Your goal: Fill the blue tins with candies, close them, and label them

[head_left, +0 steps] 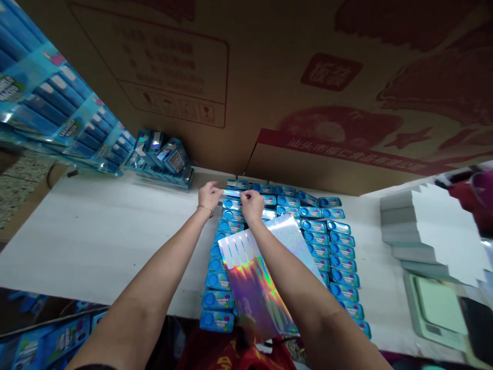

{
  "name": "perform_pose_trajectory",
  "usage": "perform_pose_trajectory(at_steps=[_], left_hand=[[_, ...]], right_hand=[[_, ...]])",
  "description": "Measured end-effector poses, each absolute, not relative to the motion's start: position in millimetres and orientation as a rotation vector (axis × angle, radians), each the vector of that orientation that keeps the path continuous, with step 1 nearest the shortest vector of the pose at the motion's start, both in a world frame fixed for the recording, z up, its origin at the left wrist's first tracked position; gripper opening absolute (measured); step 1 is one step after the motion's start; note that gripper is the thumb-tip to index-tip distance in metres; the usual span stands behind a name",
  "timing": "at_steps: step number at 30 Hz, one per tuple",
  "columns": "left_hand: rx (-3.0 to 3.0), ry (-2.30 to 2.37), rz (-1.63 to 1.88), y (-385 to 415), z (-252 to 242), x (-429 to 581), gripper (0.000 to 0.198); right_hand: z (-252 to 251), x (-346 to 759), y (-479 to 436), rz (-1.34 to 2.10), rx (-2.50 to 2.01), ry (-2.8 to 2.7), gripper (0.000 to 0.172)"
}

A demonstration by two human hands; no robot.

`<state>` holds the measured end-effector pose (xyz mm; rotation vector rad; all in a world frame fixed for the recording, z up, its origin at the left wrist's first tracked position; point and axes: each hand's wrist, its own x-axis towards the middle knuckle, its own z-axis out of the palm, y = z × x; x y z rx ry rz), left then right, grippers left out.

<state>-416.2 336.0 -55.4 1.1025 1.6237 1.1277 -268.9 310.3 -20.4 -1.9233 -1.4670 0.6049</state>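
Pinching from both ends, two hands share one slim, shiny strip (231, 193): the left hand (209, 197) is closed finger-to-thumb on its left end, the right hand (252, 206) nips the other, and the strip spans the gap above the far end of the leftmost column of blue boxes (216, 320). Precision is everything here, and it looks like careful lining-up: best to keep the strip taut and level, squared to the box's long edge before any pressure goes on, then smooth it from one end to the other so no bubble or crease gets trapped. Light fingertips at the very ends look the sound choice, since a sticky underside, if there is one, would pick up smudges. And mind that right forearm (304, 288), crossing the holographic sheet (246, 288); a careless elbow could drag it over the rows! Now for what can't be made out: the right hand covers one end of the strip, so contact with the box below, or a hover just over it, cannot be told; sheet and forearm hide several middle boxes, and any print on the strip is too small to read
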Motion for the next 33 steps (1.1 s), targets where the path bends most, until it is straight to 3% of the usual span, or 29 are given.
perform_pose_trajectory(at_steps=[8, 15, 20, 23, 27, 33], left_hand=[[1.076, 1.647, 1.005, 342, -71, -405, 0.042], [1.427, 1.855, 0.887, 312, -41, -411, 0.023], [2.030, 1.561, 0.419, 248, -2, -383, 0.035], [2.076, 1.590, 0.289, 227, 0, -363, 0.030], [1.976, 1.738, 0.332, 222, -11, -351, 0.010], [1.936, 1.809, 0.439, 215, -18, -349, 0.010]], right_hand=[[-17, -269, 314, 0.390, -2.116, -1.805, 0.019], [-4, -238, 304, 0.234, -1.860, -2.370, 0.031], [14, -191, 280, 0.348, -1.611, -2.427, 0.032], [15, -178, 258, 0.379, -1.441, -2.618, 0.025], [-3, -171, 238, 0.237, -1.451, -2.680, 0.026], [-26, -150, 220, 0.140, -1.146, -2.657, 0.027]])
